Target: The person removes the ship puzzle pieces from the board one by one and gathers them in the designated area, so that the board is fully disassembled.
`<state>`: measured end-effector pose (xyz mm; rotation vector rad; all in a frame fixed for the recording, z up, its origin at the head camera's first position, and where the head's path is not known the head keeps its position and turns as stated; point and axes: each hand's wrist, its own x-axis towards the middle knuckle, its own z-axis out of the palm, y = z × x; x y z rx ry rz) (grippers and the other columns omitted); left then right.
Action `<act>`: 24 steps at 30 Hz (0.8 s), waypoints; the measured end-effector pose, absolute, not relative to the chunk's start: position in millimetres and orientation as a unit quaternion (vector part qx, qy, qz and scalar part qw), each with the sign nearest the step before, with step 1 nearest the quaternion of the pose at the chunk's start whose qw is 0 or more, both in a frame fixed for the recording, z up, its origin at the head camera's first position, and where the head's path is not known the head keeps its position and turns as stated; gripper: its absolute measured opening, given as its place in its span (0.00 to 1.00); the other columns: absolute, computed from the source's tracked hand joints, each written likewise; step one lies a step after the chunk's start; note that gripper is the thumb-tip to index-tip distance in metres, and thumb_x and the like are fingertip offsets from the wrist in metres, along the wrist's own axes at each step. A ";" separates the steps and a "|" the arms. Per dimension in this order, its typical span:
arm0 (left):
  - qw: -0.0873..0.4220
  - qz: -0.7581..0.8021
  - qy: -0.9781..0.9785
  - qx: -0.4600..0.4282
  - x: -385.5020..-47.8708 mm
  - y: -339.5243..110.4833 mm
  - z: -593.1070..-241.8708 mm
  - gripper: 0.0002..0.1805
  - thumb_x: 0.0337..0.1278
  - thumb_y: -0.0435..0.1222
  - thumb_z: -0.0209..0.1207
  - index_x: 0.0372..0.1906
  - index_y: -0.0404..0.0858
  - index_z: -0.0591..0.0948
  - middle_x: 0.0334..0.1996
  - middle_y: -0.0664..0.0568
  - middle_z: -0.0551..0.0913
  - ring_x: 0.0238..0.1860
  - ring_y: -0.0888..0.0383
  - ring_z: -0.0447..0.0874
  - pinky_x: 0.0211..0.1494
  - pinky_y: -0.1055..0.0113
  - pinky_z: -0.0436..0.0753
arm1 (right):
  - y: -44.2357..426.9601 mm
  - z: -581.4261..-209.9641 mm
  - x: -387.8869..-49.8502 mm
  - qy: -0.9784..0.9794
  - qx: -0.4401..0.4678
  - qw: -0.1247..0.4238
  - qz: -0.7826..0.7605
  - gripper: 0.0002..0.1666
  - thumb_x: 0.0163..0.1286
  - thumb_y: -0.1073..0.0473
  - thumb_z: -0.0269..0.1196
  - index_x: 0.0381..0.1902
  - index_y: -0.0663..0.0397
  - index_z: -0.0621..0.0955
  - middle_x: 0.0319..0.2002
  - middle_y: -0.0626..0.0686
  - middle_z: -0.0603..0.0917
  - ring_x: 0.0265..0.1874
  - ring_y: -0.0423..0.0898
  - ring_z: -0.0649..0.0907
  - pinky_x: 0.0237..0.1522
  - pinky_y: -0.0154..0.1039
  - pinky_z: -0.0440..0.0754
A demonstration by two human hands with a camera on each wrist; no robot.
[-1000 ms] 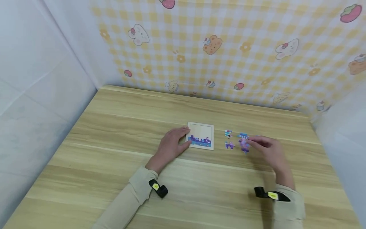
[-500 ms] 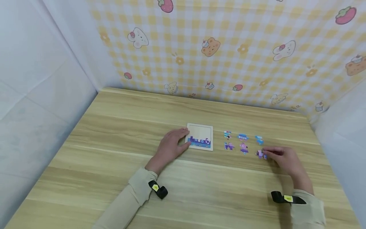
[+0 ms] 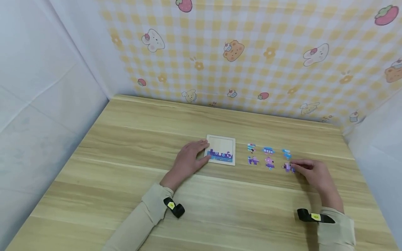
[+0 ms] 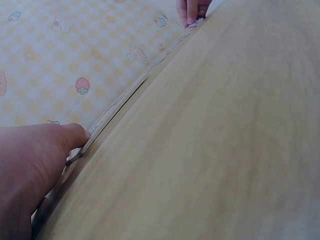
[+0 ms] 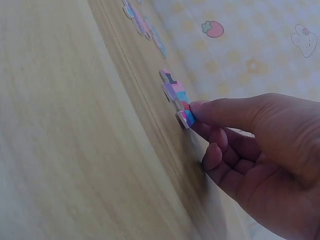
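Note:
A square puzzle tray point(image 3: 221, 140) with a pale frame lies on the table, its lower part filled with purple and blue pieces. My left hand point(image 3: 187, 160) holds the tray's left edge between thumb and fingers. To the right of the tray lie several loose pieces in two rows. My right hand point(image 3: 315, 174) pinches the right edge of the purple piece point(image 3: 286, 167) at the right end of the lower row; the right wrist view shows thumb and forefinger on this piece point(image 5: 176, 93), which looks low over or on the table.
The other loose pieces include a striped one point(image 3: 251, 147), a blue one with windows point(image 3: 268, 150), a blue one point(image 3: 286, 154), a purple one point(image 3: 252, 160) and a pink one point(image 3: 269, 163). A checked cloth point(image 3: 207, 45) hangs behind the wooden table point(image 3: 220, 216).
From above the middle pieces, my right hand has moved right to the lower-right piece, where it has stayed for the last half second. My left hand has stayed at the tray.

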<state>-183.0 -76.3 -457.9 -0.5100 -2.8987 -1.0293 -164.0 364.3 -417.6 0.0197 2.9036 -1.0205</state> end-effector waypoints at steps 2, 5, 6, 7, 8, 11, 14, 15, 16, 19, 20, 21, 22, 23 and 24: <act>0.009 -0.329 -0.930 -0.164 -183.3 -76.0 -458.3 0.30 0.71 0.50 0.63 0.71 0.42 0.77 0.73 0.54 0.73 0.76 0.53 0.66 0.82 0.56 0.58 | 366.1 -418.6 -163.9 0.942 0.010 0.034 -0.334 0.17 0.77 0.54 0.65 0.51 0.62 0.89 0.51 0.61 0.89 0.38 0.23 0.77 0.35 0.22 0.78; 0.007 -0.330 -0.930 -0.163 -183.1 -76.0 -458.5 0.30 0.71 0.50 0.63 0.72 0.43 0.77 0.74 0.55 0.73 0.76 0.54 0.66 0.82 0.56 0.58 | 368.4 -420.3 -163.9 0.938 0.017 0.037 -0.344 0.18 0.76 0.51 0.65 0.52 0.60 0.89 0.50 0.56 0.90 0.39 0.23 0.77 0.36 0.22 0.78; 0.007 -0.331 -0.930 -0.162 -182.9 -76.1 -458.1 0.30 0.71 0.50 0.63 0.71 0.43 0.77 0.74 0.55 0.73 0.76 0.54 0.66 0.82 0.56 0.58 | 369.0 -420.8 -163.9 0.937 0.020 0.037 -0.347 0.19 0.76 0.50 0.66 0.52 0.59 0.89 0.50 0.54 0.90 0.40 0.23 0.76 0.37 0.21 0.77; 0.007 -0.331 -0.930 -0.162 -182.7 -76.2 -458.0 0.30 0.71 0.51 0.63 0.71 0.43 0.77 0.74 0.55 0.73 0.76 0.54 0.66 0.82 0.56 0.58 | 369.4 -421.4 -163.8 0.934 0.024 0.038 -0.354 0.20 0.76 0.49 0.66 0.53 0.59 0.89 0.50 0.51 0.90 0.41 0.22 0.76 0.38 0.21 0.77; 0.007 -0.332 -0.929 -0.161 -182.6 -76.1 -457.9 0.30 0.71 0.51 0.63 0.72 0.43 0.77 0.74 0.55 0.73 0.76 0.53 0.66 0.82 0.56 0.58 | 369.7 -421.9 -163.6 0.932 0.028 0.038 -0.360 0.21 0.75 0.48 0.66 0.53 0.59 0.89 0.49 0.48 0.90 0.42 0.21 0.76 0.39 0.20 0.77; 0.008 -0.333 -0.929 -0.163 -182.6 -75.8 -457.1 0.30 0.71 0.51 0.63 0.71 0.43 0.77 0.74 0.55 0.73 0.76 0.53 0.66 0.82 0.55 0.58 | 371.0 -423.9 -162.2 0.925 0.038 0.036 -0.377 0.23 0.75 0.47 0.67 0.54 0.60 0.88 0.46 0.37 0.88 0.43 0.19 0.75 0.41 0.18 0.76; 0.008 -0.333 -0.929 -0.163 -182.7 -75.4 -457.0 0.30 0.71 0.51 0.63 0.72 0.43 0.77 0.74 0.55 0.72 0.77 0.53 0.65 0.82 0.55 0.58 | 371.8 -425.8 -160.6 0.921 0.041 0.025 -0.387 0.24 0.74 0.47 0.67 0.54 0.62 0.88 0.43 0.30 0.86 0.42 0.18 0.75 0.41 0.17 0.75; 0.007 -0.332 -0.929 -0.162 -182.6 -75.3 -456.9 0.30 0.71 0.51 0.63 0.72 0.43 0.77 0.74 0.55 0.72 0.77 0.54 0.65 0.82 0.55 0.58 | 372.0 -426.5 -160.2 0.920 0.039 0.019 -0.390 0.24 0.74 0.48 0.67 0.53 0.63 0.88 0.42 0.29 0.86 0.42 0.18 0.76 0.41 0.16 0.75; 0.006 -0.332 -0.929 -0.162 -182.5 -75.3 -456.9 0.30 0.71 0.50 0.63 0.72 0.43 0.77 0.74 0.55 0.72 0.77 0.54 0.65 0.82 0.55 0.58 | 372.0 -427.2 -159.9 0.919 0.037 0.014 -0.391 0.24 0.74 0.48 0.68 0.53 0.63 0.88 0.41 0.29 0.87 0.42 0.18 0.76 0.41 0.16 0.75; 0.006 -0.330 -0.930 -0.160 -182.1 -75.3 -457.2 0.30 0.71 0.50 0.63 0.72 0.43 0.77 0.74 0.55 0.72 0.77 0.53 0.65 0.82 0.55 0.58 | 371.5 -429.1 -159.1 0.918 0.032 0.000 -0.396 0.22 0.73 0.49 0.69 0.52 0.64 0.88 0.40 0.30 0.88 0.41 0.18 0.77 0.41 0.16 0.76; 0.006 -0.330 -0.930 -0.160 -182.0 -75.3 -457.4 0.30 0.71 0.50 0.63 0.72 0.43 0.77 0.74 0.55 0.72 0.77 0.53 0.66 0.82 0.55 0.58 | 371.3 -429.8 -158.9 0.917 0.030 -0.003 -0.397 0.22 0.73 0.50 0.69 0.51 0.64 0.88 0.40 0.31 0.88 0.41 0.19 0.78 0.40 0.16 0.76; 0.007 -0.331 -0.930 -0.160 -182.1 -75.3 -457.7 0.30 0.71 0.50 0.63 0.72 0.43 0.77 0.74 0.55 0.72 0.76 0.53 0.66 0.82 0.55 0.58 | 371.0 -430.3 -158.7 0.917 0.029 -0.006 -0.397 0.22 0.73 0.50 0.69 0.51 0.64 0.88 0.39 0.31 0.88 0.40 0.19 0.78 0.40 0.16 0.76; 0.008 -0.331 -0.930 -0.160 -182.0 -75.2 -457.7 0.30 0.71 0.50 0.63 0.72 0.43 0.77 0.74 0.55 0.72 0.76 0.53 0.66 0.82 0.55 0.58 | 370.8 -430.7 -158.5 0.918 0.029 -0.008 -0.396 0.21 0.73 0.50 0.69 0.51 0.64 0.88 0.39 0.31 0.88 0.40 0.19 0.78 0.40 0.16 0.76; 0.008 -0.331 -0.930 -0.160 -182.0 -75.2 -457.8 0.30 0.71 0.50 0.63 0.72 0.43 0.77 0.74 0.55 0.73 0.77 0.53 0.66 0.82 0.55 0.58 | 370.6 -431.0 -158.3 0.918 0.029 -0.009 -0.396 0.21 0.73 0.51 0.69 0.51 0.64 0.88 0.39 0.31 0.88 0.40 0.19 0.78 0.39 0.16 0.76; 0.007 -0.331 -0.930 -0.160 -182.0 -75.1 -457.7 0.30 0.71 0.50 0.63 0.72 0.43 0.77 0.74 0.55 0.73 0.77 0.53 0.65 0.82 0.55 0.58 | 370.4 -431.4 -158.1 0.918 0.029 -0.010 -0.396 0.21 0.73 0.51 0.69 0.51 0.64 0.88 0.39 0.31 0.88 0.39 0.20 0.79 0.39 0.16 0.76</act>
